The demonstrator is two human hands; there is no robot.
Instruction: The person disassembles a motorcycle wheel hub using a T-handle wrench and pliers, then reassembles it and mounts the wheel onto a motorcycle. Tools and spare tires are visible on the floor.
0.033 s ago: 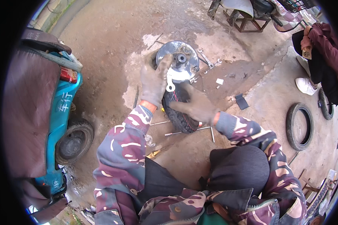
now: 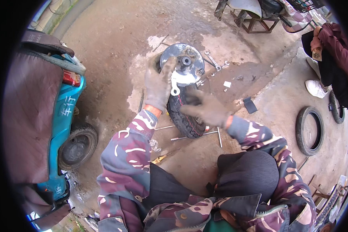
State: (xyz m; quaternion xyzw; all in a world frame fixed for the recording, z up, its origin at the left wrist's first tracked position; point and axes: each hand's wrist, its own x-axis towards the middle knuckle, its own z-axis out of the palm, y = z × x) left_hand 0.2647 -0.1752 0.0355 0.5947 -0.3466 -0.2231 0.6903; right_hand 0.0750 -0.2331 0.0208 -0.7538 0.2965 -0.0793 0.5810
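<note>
My left hand (image 2: 158, 85), in a grey work glove, grips a round metal drum brake plate (image 2: 192, 69) by its left edge, with the thumb across its face. A light arm with a holed end sticks out below the plate. Under it a small black tyre with red marks (image 2: 183, 120) stands upright; whether the plate touches it is hidden. My right hand (image 2: 208, 110), gloved too, is beside the tyre with its fingers spread and nothing in them. Wrenches (image 2: 216, 65) lie on the ground beyond the plate.
A T-handled tool (image 2: 219, 136) and a yellow-handled tool (image 2: 158, 159) lie near my knees. To the right are a loose tyre (image 2: 310, 130) and another person's white shoe (image 2: 316, 89). A blue vehicle (image 2: 62, 120) stands at left, and a metal stand (image 2: 255, 25) at the back.
My right hand has shifted slightly to the right, away from the tyre's tread. My left hand keeps its grip on the brake plate.
</note>
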